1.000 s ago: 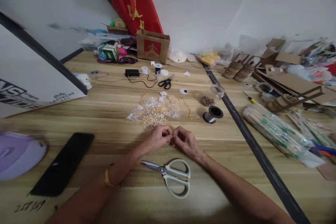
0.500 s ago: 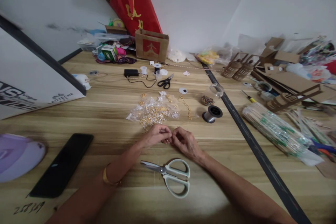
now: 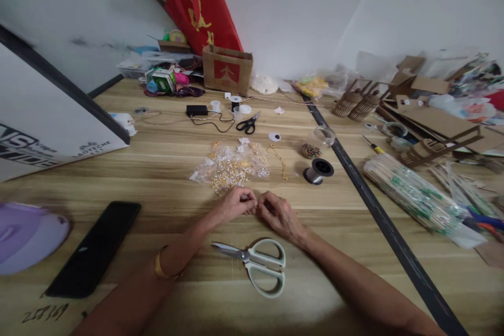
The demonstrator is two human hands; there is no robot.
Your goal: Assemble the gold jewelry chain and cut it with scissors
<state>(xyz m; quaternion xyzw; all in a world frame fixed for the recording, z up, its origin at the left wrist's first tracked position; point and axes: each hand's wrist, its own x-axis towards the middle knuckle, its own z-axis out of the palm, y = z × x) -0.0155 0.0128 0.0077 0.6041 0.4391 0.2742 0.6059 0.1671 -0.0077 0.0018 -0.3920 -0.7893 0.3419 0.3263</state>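
My left hand [image 3: 237, 203] and my right hand [image 3: 279, 213] meet fingertip to fingertip low over the table. Both are closed in a pinch. A tiny gold-coloured bit shows between the fingertips, too small to name. Just beyond the left hand lies a heap of gold and silver beads [image 3: 232, 173] on and among clear plastic bags. A gold chain [image 3: 280, 160] lies to the right of the heap. Nearer to me than the hands, scissors with pale green handles [image 3: 260, 266] rest with blades pointing left. A spool of fine wire [image 3: 318, 171] stands to the right.
A jar of dark beads [image 3: 315, 146] lies behind the spool. Black scissors [image 3: 248, 123] and a black adapter [image 3: 197, 110] are farther back. A phone [image 3: 94, 249] lies at left. Bagged wooden sticks [image 3: 411, 194] lie on the right, past a dark strip [image 3: 370, 205].
Both hands stay together in almost the same place, with only slight finger movement. The view has shifted a little; nothing else has visibly moved.
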